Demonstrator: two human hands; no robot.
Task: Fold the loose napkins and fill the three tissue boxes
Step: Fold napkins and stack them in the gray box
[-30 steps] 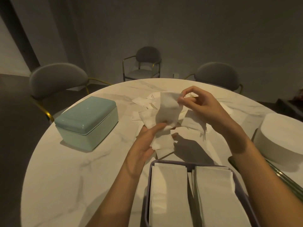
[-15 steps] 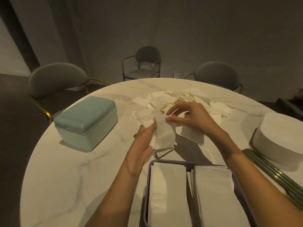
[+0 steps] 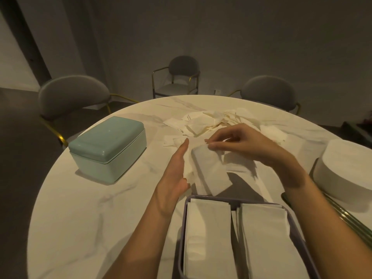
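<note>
Paper this thin creases crooked: your right hand (image 3: 247, 146) only pinches the folded napkin (image 3: 211, 170) at its top edge. Your left hand (image 3: 177, 168), fingers straight, steadies its side, so a slip skews the fold.

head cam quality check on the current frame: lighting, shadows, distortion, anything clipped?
Head view: dim, warm light, dark grainy walls; wide-angle bending curves the table rim; the right hand throws a soft shadow over the napkin pile; the folded napkin looks slightly soft; the open purple box is clipped at the bottom edge; no glare on the teal box.
</note>
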